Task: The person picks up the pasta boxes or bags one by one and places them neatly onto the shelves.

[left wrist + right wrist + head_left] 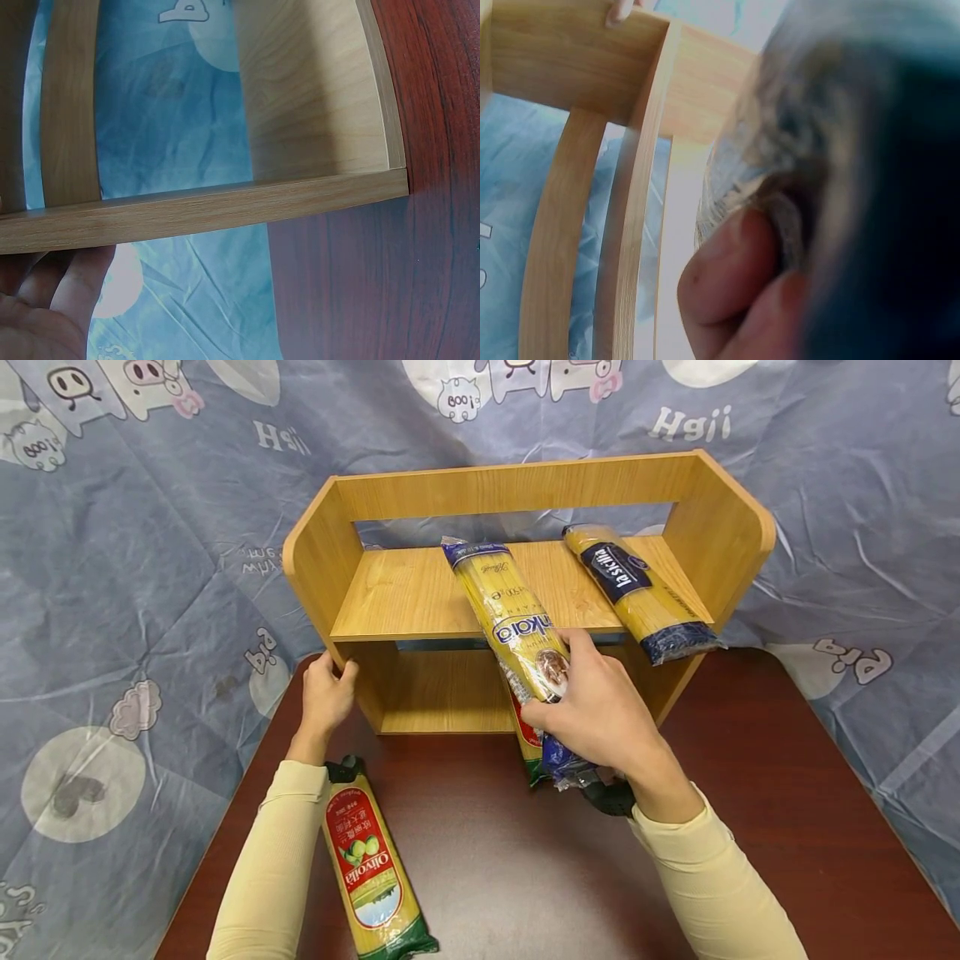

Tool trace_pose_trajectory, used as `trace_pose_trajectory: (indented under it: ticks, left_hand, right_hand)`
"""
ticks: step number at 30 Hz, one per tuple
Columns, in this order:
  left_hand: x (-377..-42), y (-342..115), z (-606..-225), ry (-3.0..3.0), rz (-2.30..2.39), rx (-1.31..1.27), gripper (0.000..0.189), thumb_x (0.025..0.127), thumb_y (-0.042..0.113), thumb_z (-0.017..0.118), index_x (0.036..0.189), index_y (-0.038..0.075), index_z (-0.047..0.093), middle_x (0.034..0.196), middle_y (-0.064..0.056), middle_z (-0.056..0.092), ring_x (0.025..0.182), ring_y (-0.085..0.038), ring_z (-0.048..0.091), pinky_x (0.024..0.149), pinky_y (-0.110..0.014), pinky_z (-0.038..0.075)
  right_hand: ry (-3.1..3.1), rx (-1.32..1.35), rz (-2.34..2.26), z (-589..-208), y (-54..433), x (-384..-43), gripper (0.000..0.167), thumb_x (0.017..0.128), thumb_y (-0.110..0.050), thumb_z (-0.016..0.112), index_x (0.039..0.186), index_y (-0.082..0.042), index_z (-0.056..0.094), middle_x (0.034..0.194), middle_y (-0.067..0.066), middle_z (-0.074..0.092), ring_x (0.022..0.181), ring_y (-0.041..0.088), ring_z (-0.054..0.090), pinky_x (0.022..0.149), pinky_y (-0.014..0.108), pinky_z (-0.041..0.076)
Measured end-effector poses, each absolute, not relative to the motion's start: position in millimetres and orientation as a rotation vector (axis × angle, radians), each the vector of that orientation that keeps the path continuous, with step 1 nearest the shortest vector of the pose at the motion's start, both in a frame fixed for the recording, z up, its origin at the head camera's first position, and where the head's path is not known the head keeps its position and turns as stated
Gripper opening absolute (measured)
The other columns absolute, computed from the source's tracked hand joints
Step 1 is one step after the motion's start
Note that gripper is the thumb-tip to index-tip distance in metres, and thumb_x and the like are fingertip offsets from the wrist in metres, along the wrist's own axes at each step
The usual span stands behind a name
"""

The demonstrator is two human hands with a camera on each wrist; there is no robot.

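In the head view my right hand (pixel 600 710) grips the lower part of a yellow and blue spaghetti pack (pixel 506 602). The pack slants in front of the wooden shelf (pixel 420 593), its far end over the upper board. In the right wrist view curled fingers (pixel 731 277) press against the pack's blurred wrapper (pixel 780 127). My left hand (pixel 327 693) holds the shelf's left side panel, with fingers (pixel 79 289) along its outer face in the left wrist view. Another spaghetti pack (pixel 637 593), with a dark blue label, lies on the upper board at right, its near end overhanging.
A red-labelled spaghetti pack (pixel 371 868) lies on the dark red table (pixel 480 860) beside my left forearm. Another red and green pack (pixel 531 743) sticks out of the lower compartment, partly hidden by the held pack. Patterned blue cloth (pixel 172 568) hangs behind.
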State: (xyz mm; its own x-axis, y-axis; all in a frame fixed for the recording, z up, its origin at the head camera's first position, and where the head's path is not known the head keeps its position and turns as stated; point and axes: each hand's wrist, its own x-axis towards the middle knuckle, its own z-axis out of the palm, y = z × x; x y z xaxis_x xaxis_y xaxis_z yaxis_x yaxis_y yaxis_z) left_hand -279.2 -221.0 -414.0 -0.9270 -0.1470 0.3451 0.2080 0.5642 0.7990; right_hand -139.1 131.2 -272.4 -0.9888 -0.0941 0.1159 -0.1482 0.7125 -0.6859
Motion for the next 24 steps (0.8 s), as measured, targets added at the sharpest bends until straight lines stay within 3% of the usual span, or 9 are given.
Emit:
trace_pose_trajectory:
  ticks: [8, 16, 24]
  left_hand:
    - [-279.2, -220.0, -414.2, -2.423, -1.295, -0.055, 0.028, 0.101, 0.015, 0.056, 0.121, -0.003, 0.066, 0.11, -0.023, 0.071, 0.099, -0.035, 0.069, 0.083, -0.05, 0.055]
    - [-276.7, -219.9, -413.4, -2.428, -1.306, -0.058, 0.027, 0.101, 0.014, 0.057, 0.121, -0.003, 0.066, 0.11, -0.023, 0.071, 0.099, -0.036, 0.069, 0.084, -0.051, 0.055]
    - [-278.7, -220.7, -413.1, -2.429, -1.279, -0.06, 0.027, 0.101, 0.015, 0.057, 0.119, -0.002, 0.066, 0.108, -0.023, 0.071, 0.098, -0.034, 0.069, 0.082, -0.049, 0.055]
  right_hand:
    - [-2.858, 0.156, 1.1, -254.7, 136.7, -165.9, 0.085, 0.078, -0.026, 0.079, 0.147, -0.002, 0.037, 0.108, 0.014, 0.061, 0.083, 0.027, 0.064, 0.065, 0.037, 0.054]
    - [-2.918, 0.118, 1.069, -242.9, 137.7, -189.3, 0.069, 0.079, -0.027, 0.078, 0.132, -0.001, 0.044, 0.108, 0.016, 0.056, 0.087, 0.031, 0.06, 0.066, 0.039, 0.053]
    - [-2.964, 0.116, 1.065, -236.3, 136.1, -211.1, 0.062, 0.08, -0.026, 0.077, 0.128, -0.001, 0.046, 0.107, 0.015, 0.058, 0.087, 0.03, 0.062, 0.069, 0.039, 0.054]
